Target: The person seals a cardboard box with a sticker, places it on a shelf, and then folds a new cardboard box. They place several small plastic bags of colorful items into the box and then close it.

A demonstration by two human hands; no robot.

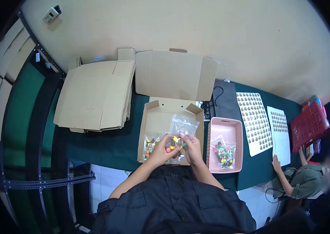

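Both my hands hold one clear plastic bag of colourful candies (182, 125) over the front of an open cardboard box (161, 111). My left hand (161, 152) grips the bag's left side, fingers closed on it. On the right side, my right hand (192, 148) pinches the same bag. Red, yellow, green and brown pieces show between the fingers, with a small round sticker among them. Another bag of candies (148, 146) lies inside the box at its left, partly behind my left hand. The box lid (172, 74) stands raised at the back.
A pink basket (240, 144) with bagged candies stands right of the box. Flattened cardboard boxes (93, 93) are stacked at left. Farther right are sticker sheets (254, 123), a red basket (309, 124) and another person's hand (277, 164). A metal shelf (48, 183) is at far left.
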